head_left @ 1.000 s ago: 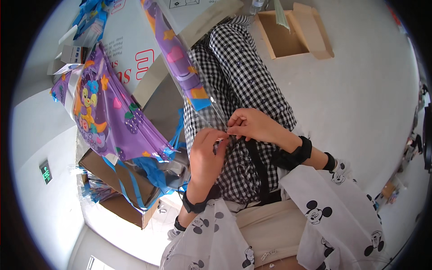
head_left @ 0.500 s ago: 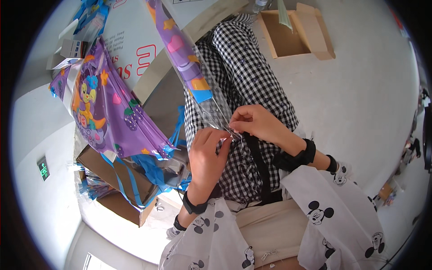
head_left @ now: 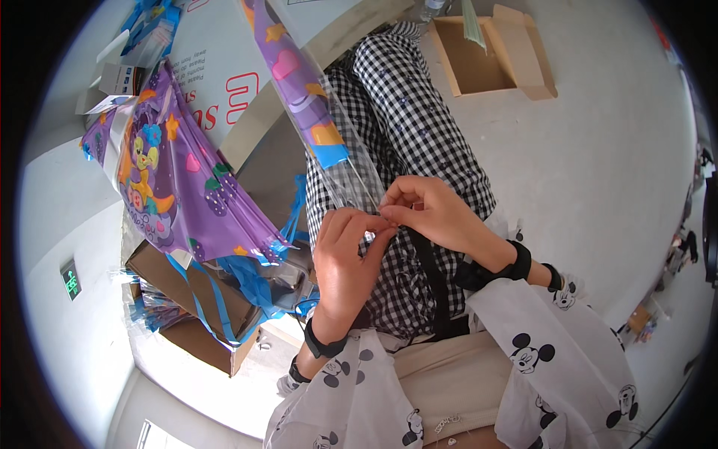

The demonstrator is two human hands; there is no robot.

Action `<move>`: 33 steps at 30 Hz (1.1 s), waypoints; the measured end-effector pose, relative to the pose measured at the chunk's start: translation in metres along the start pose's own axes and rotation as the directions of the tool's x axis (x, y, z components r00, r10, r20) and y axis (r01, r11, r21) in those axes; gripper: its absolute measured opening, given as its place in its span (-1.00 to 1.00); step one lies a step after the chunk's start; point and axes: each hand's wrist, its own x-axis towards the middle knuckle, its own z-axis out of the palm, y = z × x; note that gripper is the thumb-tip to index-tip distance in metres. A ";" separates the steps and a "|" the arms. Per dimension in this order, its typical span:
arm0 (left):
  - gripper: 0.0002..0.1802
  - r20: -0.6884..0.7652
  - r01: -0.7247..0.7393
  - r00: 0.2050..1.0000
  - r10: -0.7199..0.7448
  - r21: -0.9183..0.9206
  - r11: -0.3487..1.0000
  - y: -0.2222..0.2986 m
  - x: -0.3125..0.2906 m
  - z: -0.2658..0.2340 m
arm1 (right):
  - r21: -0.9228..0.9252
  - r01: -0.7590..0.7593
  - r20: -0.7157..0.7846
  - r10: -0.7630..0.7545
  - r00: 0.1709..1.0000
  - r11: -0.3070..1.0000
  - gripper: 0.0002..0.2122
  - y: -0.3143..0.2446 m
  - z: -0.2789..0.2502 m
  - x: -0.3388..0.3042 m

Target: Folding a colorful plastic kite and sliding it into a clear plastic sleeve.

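Observation:
Across my lap, over black-and-white checked cloth (head_left: 422, 112), slants a long clear plastic sleeve (head_left: 345, 187). Inside it lies a folded purple sheet (head_left: 299, 82) with stars, hearts and a blue end. At the sleeve's near end, my left hand (head_left: 342, 254) pinches with thumb and forefinger. My right hand (head_left: 430, 213) pinches the same spot, its fingertips touching those of the left. The gathered plastic between them is mostly hidden. A small shiny bit shows at my left fingers.
An unfolded purple printed sheet (head_left: 179, 179) hangs from the table (head_left: 232, 45) at left. Below it are blue ribbons (head_left: 247, 280) and an open cardboard box (head_left: 198, 337). A small white box (head_left: 112, 82) sits at the table edge. Another open carton (head_left: 479, 63) lies on the floor.
Both hands stay at the sleeve's end, and their fingertips have drawn closer together. The sleeve with the folded purple sheet has shifted slightly to the left and up.

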 end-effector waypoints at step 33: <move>-0.70 0.142 -0.044 0.987 0.072 -0.194 0.980 -0.001 -0.023 -0.025 | 0.066 0.273 -0.252 -0.249 0.935 0.960 -0.89 0.000 -0.016 0.013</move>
